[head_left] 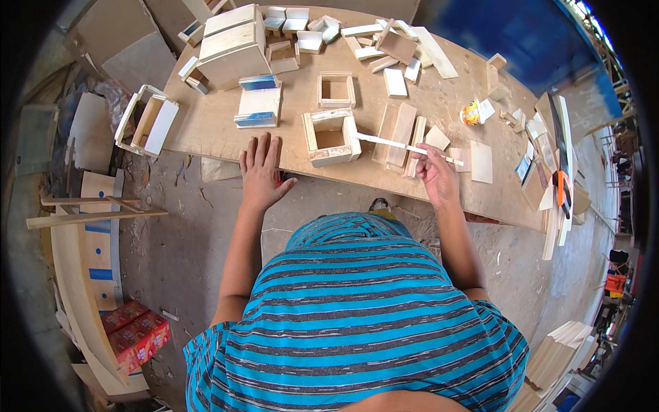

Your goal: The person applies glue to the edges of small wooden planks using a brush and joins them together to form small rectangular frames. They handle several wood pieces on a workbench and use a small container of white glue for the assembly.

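My left hand (259,175) rests at the table's front edge with fingers spread, holding nothing. Between the fingers of my right hand (439,180) is a thin white wooden stick (390,142). The stick's far end touches or hangs just over the right rim of a small open wooden box (334,156) near the table edge. Right behind that box stands a second small wooden box (336,104). A wooden piece with blue-painted sides (259,101) lies beyond my left fingertips. Under and beside the stick lie several flat wooden strips (403,118).
The wooden table (220,127) also bears a large wooden box (233,62) at back left, a pile of wood offcuts (398,44), and a printed cup (471,115). A long tool with an orange handle part (563,189) lies at the right edge. Red packages (137,336) sit lower left.
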The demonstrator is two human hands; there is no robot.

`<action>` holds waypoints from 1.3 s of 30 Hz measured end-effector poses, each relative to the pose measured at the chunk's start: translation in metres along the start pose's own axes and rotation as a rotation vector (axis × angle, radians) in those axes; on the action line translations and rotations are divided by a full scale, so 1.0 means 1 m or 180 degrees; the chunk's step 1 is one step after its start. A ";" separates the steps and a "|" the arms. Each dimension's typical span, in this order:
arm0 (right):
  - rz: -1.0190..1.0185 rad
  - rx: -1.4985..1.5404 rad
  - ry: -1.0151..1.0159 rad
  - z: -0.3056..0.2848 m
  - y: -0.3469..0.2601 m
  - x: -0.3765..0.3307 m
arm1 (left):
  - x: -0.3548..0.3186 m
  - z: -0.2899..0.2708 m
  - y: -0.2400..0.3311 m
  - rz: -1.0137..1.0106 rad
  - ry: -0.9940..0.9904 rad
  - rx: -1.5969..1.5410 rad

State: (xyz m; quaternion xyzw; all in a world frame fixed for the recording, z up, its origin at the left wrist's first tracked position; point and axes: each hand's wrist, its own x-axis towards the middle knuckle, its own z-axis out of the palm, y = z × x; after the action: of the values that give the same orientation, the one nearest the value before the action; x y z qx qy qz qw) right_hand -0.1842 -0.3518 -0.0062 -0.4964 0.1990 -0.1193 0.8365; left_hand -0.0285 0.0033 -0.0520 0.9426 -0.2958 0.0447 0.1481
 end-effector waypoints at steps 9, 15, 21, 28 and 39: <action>0.0092 0.0047 -0.0141 -0.008 0.009 -0.005 | 0.000 0.001 0.000 0.0003 0.0069 0.0007; 0.0054 0.0003 -0.0062 0.000 0.014 -0.001 | 0.000 0.003 0.000 0.0026 0.0104 0.0045; 0.0054 -0.0126 -0.0154 -0.001 0.018 -0.007 | 0.000 0.003 -0.001 0.0018 0.0091 0.0060; 0.0106 -0.0246 -0.0147 -0.014 0.030 -0.030 | 0.000 0.002 0.001 0.0014 0.0079 0.0033; -0.0164 0.0218 0.0021 -0.023 0.017 -0.054 | 0.003 0.008 -0.006 0.0184 0.0087 0.0062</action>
State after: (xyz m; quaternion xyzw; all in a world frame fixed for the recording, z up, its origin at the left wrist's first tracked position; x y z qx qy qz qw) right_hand -0.2426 -0.3405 -0.0192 -0.4720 0.1847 -0.1491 0.8490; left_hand -0.0227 0.0039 -0.0602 0.9344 -0.3204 0.0647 0.1416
